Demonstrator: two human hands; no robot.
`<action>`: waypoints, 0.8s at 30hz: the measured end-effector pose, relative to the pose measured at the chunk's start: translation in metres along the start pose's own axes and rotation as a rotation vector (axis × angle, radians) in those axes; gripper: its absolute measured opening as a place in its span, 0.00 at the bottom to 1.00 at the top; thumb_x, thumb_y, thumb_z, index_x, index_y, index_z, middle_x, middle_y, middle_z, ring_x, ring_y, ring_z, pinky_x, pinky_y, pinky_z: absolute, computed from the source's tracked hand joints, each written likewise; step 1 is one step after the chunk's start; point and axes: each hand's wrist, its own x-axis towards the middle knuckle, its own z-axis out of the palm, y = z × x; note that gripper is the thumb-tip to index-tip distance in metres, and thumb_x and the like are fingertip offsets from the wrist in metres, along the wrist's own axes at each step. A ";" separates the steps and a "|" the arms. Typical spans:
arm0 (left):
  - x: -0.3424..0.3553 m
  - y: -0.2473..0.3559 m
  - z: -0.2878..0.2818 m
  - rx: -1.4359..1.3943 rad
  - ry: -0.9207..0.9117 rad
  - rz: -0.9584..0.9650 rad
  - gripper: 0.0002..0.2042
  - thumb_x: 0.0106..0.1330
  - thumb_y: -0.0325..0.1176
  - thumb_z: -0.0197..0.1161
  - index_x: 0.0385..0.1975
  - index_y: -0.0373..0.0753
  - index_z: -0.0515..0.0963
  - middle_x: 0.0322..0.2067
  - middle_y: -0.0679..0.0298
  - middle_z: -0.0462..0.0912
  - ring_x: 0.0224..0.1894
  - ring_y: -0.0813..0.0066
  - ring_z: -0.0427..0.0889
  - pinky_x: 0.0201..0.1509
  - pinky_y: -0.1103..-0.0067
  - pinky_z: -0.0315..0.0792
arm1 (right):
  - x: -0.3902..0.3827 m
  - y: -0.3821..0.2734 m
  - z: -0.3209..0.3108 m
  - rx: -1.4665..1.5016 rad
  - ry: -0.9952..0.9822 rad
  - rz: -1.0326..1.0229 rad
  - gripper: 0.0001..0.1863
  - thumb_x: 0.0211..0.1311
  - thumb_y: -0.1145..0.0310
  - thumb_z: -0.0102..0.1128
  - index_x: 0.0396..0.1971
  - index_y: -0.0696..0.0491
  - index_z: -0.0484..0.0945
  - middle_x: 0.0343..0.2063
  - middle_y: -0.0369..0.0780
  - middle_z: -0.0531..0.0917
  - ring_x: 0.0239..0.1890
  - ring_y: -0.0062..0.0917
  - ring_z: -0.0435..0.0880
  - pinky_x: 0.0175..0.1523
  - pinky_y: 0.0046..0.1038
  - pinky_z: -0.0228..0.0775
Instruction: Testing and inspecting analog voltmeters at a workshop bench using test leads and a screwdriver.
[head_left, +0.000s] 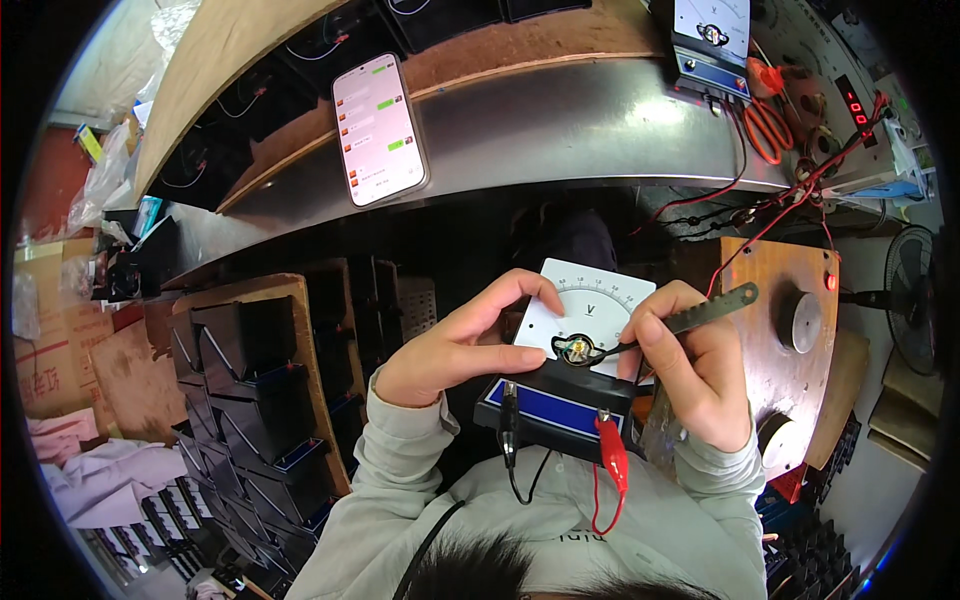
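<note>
A voltmeter with a white dial face and a black base sits close to my body, its round movement exposed below the scale. My left hand grips its left side, the thumb along the dial's lower edge and the index finger over the top. In my right hand is a slim dark metal tool with holes along its flat handle. Its thin tip reaches to the movement. A black alligator clip and a red alligator clip are fastened to the terminals on the blue front panel.
A lit phone lies on the metal bench edge. Another meter and orange-handled scissors are at the far right, near red and black leads. Black meter cases stack at left. A wooden panel with round knobs stands right.
</note>
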 end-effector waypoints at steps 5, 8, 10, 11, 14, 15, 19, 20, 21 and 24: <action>-0.001 0.001 0.002 -0.016 0.001 -0.005 0.20 0.64 0.29 0.65 0.54 0.40 0.68 0.50 0.67 0.69 0.56 0.79 0.68 0.63 0.80 0.61 | -0.001 0.000 0.000 0.009 0.000 0.002 0.11 0.70 0.78 0.50 0.29 0.68 0.77 0.31 0.43 0.80 0.27 0.22 0.82 0.32 0.21 0.72; 0.000 0.001 0.003 -0.041 0.007 -0.020 0.20 0.63 0.28 0.65 0.54 0.40 0.68 0.50 0.67 0.69 0.56 0.79 0.68 0.63 0.80 0.61 | -0.003 0.000 -0.001 0.038 0.020 0.010 0.10 0.69 0.79 0.51 0.29 0.68 0.77 0.31 0.43 0.80 0.27 0.22 0.82 0.33 0.21 0.72; 0.001 -0.001 0.002 -0.050 0.008 -0.024 0.20 0.63 0.28 0.65 0.54 0.40 0.68 0.50 0.67 0.69 0.56 0.79 0.68 0.63 0.81 0.61 | -0.002 -0.001 -0.001 0.039 0.022 0.014 0.09 0.69 0.79 0.52 0.29 0.68 0.77 0.32 0.43 0.80 0.27 0.22 0.82 0.33 0.21 0.71; 0.001 -0.002 0.002 -0.057 0.015 -0.024 0.20 0.62 0.27 0.65 0.54 0.40 0.68 0.50 0.67 0.69 0.56 0.79 0.68 0.62 0.81 0.61 | -0.002 -0.001 -0.002 0.039 0.018 0.014 0.09 0.68 0.79 0.52 0.29 0.67 0.77 0.32 0.43 0.80 0.27 0.22 0.82 0.33 0.21 0.71; -0.001 0.001 0.002 -0.075 0.036 -0.038 0.21 0.61 0.26 0.64 0.54 0.39 0.68 0.51 0.66 0.69 0.57 0.79 0.69 0.62 0.81 0.62 | 0.000 0.001 -0.001 0.038 0.027 -0.029 0.09 0.68 0.79 0.53 0.28 0.66 0.78 0.31 0.43 0.80 0.26 0.23 0.81 0.32 0.22 0.71; 0.000 0.002 0.003 -0.079 0.036 -0.049 0.21 0.61 0.26 0.64 0.54 0.39 0.68 0.51 0.65 0.70 0.58 0.78 0.69 0.63 0.80 0.62 | -0.001 0.001 -0.001 0.044 0.037 -0.027 0.09 0.68 0.79 0.53 0.28 0.66 0.78 0.31 0.43 0.80 0.26 0.23 0.81 0.31 0.23 0.71; 0.001 -0.001 0.000 -0.065 0.014 -0.042 0.23 0.60 0.28 0.64 0.55 0.39 0.68 0.53 0.64 0.70 0.59 0.76 0.69 0.64 0.79 0.62 | -0.004 -0.001 0.001 0.015 0.077 -0.021 0.09 0.68 0.79 0.53 0.28 0.66 0.78 0.30 0.43 0.81 0.25 0.24 0.82 0.30 0.24 0.71; 0.001 0.000 0.000 -0.057 0.005 -0.043 0.24 0.60 0.29 0.65 0.57 0.38 0.67 0.54 0.63 0.70 0.60 0.74 0.69 0.66 0.77 0.60 | -0.004 -0.002 0.001 -0.013 0.085 -0.029 0.09 0.68 0.79 0.54 0.28 0.66 0.77 0.30 0.44 0.81 0.25 0.24 0.82 0.30 0.24 0.71; 0.001 0.001 0.001 -0.050 -0.003 -0.044 0.26 0.60 0.30 0.65 0.59 0.38 0.66 0.55 0.62 0.70 0.61 0.73 0.68 0.67 0.76 0.58 | -0.005 -0.002 0.002 -0.041 0.093 -0.037 0.09 0.67 0.79 0.54 0.27 0.66 0.77 0.30 0.44 0.81 0.24 0.25 0.82 0.29 0.24 0.71; 0.003 0.000 0.005 -0.048 0.010 -0.007 0.32 0.60 0.31 0.65 0.65 0.36 0.63 0.60 0.58 0.68 0.65 0.69 0.65 0.71 0.74 0.54 | -0.006 0.000 0.001 -0.046 0.099 -0.048 0.09 0.67 0.79 0.53 0.27 0.66 0.77 0.30 0.44 0.81 0.24 0.25 0.82 0.30 0.24 0.72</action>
